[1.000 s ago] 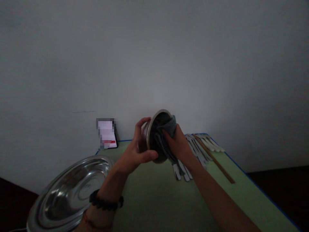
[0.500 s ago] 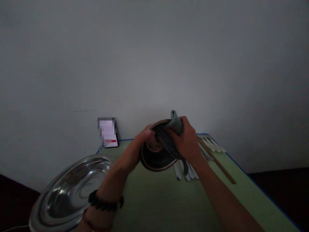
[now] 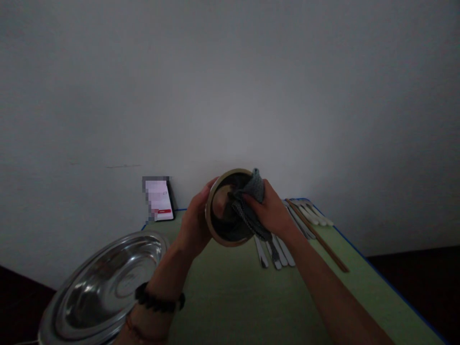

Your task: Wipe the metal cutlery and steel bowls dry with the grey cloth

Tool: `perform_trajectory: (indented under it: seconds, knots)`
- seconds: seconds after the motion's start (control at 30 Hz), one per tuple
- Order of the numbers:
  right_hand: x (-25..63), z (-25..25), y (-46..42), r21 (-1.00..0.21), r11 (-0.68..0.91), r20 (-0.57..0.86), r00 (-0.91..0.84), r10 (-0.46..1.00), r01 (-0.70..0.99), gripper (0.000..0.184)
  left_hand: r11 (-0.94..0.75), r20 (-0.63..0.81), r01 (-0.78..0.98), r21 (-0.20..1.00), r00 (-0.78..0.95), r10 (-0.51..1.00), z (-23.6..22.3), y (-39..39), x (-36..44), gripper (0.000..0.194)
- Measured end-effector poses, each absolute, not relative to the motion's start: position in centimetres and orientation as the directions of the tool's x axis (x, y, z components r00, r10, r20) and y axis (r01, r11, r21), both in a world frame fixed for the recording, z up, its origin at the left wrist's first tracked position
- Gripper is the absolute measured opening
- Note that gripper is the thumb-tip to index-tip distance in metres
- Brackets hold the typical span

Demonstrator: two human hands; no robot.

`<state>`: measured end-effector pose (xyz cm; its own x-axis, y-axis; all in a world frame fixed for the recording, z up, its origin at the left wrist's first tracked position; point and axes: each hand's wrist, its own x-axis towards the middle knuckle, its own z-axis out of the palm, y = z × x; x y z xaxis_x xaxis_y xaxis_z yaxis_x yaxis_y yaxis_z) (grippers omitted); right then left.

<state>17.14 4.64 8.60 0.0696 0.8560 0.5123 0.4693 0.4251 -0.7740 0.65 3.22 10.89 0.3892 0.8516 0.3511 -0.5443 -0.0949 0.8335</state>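
A dark bowl with a lighter brownish rim is held up over the table, its hollow turned toward me. My left hand grips it from the left side, the thumb hidden behind the rim. In my right hand is a bunched grey-green cloth, pressed against the inside of the bowl at its right. Part of the cloth hangs over the lower right rim. A round, pale brown patch shows inside the bowl; I cannot tell whether it is glaze or a reflection.
Large metal basins stand at the left on the green table. A phone leans against the wall. Several metal utensil handles lie behind the bowl. Farther right are chopsticks and several white-handled utensils.
The bowl has turned so that its opening faces me more squarely. My left thumb has left the inner rim, and the cloth in my right hand has shifted slightly left.
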Motion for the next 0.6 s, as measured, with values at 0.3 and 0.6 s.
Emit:
perform_trajectory:
  seconds: [0.3, 0.6]
  knots:
    - [17.8, 11.0, 2.9, -0.628, 0.546, 0.626, -0.056, 0.778, 0.554, 0.026, 0.027, 0.214, -0.33, 0.944, 0.669, 0.712, 11.4, 2.9, -0.4, 0.048]
    - [14.8, 8.2, 4.3, -0.908, 0.357, 0.418, 0.397, 0.817, 0.22, 0.036, -0.342, 0.518, -0.423, 0.839, 0.43, 0.739, 10.0, 3.4, 0.4, 0.063]
